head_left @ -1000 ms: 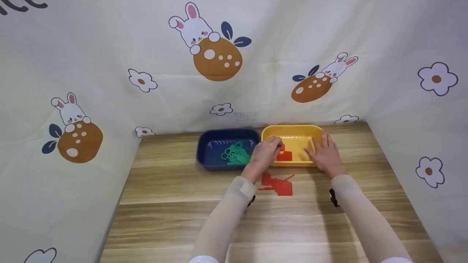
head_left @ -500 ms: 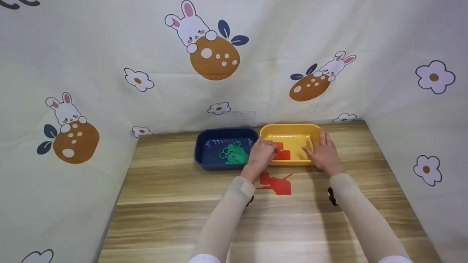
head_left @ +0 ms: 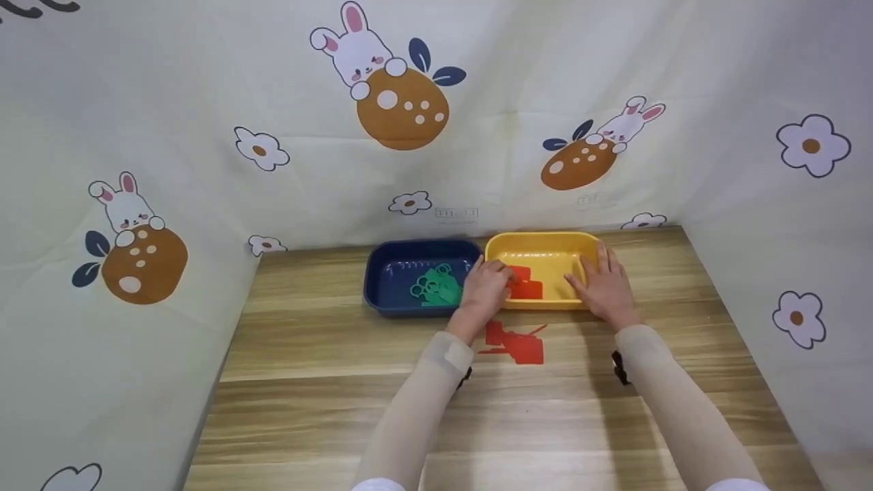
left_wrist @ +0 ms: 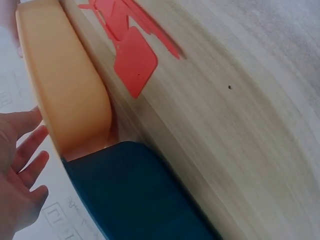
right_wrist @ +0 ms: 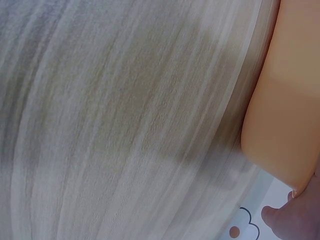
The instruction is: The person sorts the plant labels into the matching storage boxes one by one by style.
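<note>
My left hand [head_left: 485, 286] is over the left end of the yellow tray [head_left: 545, 305], where it meets the navy tray [head_left: 389, 308]. In the left wrist view its loosely bent, parted fingers [left_wrist: 35, 167] hold nothing and reach to the tray's edge. Flat red plastic pieces [head_left: 526, 289] lie in the yellow tray beside that hand. My right hand [head_left: 607, 290] rests across the yellow tray's right rim, its thumb inside and its straight fingers along the outside. Flat green pieces with ring ends [head_left: 440, 286] lie in the navy tray, partly behind my left hand.
More flat red pieces [head_left: 522, 344] lie on the wooden table [head_left: 532, 429] in front of the yellow tray. Both trays stand side by side at the table's back edge. A printed curtain [head_left: 518, 82] hangs behind and along both sides.
My left hand has drawn back leftward from the red pieces in the yellow tray, uncovering more of them. The right hand stays at the tray's right rim.
</note>
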Motion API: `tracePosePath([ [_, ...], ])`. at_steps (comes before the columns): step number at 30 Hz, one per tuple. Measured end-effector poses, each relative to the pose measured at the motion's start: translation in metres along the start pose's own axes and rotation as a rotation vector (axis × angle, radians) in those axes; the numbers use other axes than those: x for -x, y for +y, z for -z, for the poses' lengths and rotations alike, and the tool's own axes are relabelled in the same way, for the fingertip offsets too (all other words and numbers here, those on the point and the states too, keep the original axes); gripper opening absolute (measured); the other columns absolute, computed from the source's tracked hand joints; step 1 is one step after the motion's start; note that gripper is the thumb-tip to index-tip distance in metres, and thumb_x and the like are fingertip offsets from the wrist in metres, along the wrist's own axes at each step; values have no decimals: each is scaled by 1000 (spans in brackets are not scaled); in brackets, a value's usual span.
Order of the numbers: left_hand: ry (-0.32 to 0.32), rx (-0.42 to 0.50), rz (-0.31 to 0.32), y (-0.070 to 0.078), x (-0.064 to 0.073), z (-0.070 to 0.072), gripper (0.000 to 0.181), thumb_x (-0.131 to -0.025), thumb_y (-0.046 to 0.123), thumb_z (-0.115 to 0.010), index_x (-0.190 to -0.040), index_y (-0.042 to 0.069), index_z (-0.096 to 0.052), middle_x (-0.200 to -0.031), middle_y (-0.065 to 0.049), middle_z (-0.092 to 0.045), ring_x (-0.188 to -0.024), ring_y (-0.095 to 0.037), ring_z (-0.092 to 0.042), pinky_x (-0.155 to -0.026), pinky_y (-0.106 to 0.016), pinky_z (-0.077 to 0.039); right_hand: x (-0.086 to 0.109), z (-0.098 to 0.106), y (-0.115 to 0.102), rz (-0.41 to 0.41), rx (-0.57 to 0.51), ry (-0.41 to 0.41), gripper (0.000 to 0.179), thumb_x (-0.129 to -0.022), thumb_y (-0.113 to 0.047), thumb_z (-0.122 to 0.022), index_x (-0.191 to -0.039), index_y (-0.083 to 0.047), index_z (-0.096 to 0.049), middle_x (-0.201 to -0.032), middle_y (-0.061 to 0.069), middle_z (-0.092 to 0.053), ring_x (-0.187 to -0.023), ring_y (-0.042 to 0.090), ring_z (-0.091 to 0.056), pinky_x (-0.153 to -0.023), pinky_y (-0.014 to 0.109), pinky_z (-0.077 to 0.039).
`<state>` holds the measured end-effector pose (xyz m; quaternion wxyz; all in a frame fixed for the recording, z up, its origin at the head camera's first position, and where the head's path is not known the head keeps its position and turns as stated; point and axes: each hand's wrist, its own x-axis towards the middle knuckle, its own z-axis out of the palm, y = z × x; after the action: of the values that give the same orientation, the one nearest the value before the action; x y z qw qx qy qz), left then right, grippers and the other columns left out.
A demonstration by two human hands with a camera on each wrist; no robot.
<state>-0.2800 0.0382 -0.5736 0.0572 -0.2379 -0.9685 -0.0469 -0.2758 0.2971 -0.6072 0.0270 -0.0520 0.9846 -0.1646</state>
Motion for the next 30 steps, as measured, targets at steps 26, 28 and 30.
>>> tracePosePath([
  [26, -96, 49, -106, 10, 27, -2, 25, -100, 35, -54, -117, 22, -66, -128, 3, -65, -128, -19, -54, -122, -51, -27, 0, -1, 1, -1, -13, 16, 75, -103, -55, -34, -152, 2, -34, -165, 28, 2, -150, 52, -4, -121, 65, -10],
  [28, -56, 59, -115, 11, 30, 1, 25, -98, 36, -58, -119, 23, -66, -127, 3, -64, -126, -19, -54, -119, -46, -33, 0, -1, 1, -2, -16, 13, 75, -103, -55, -33, -152, 2, -33, -165, 28, 3, -150, 52, -4, -121, 65, -10],
  [30, -8, 67, -134, 13, 34, 2, 25, -97, 35, -60, -118, 23, -65, -125, 3, -63, -122, -19, -55, -113, -39, -40, 0, -1, 1, -2, -15, 9, 75, -103, -55, -33, -153, 2, -33, -165, 28, 4, -150, 52, -3, -121, 65, -10],
])
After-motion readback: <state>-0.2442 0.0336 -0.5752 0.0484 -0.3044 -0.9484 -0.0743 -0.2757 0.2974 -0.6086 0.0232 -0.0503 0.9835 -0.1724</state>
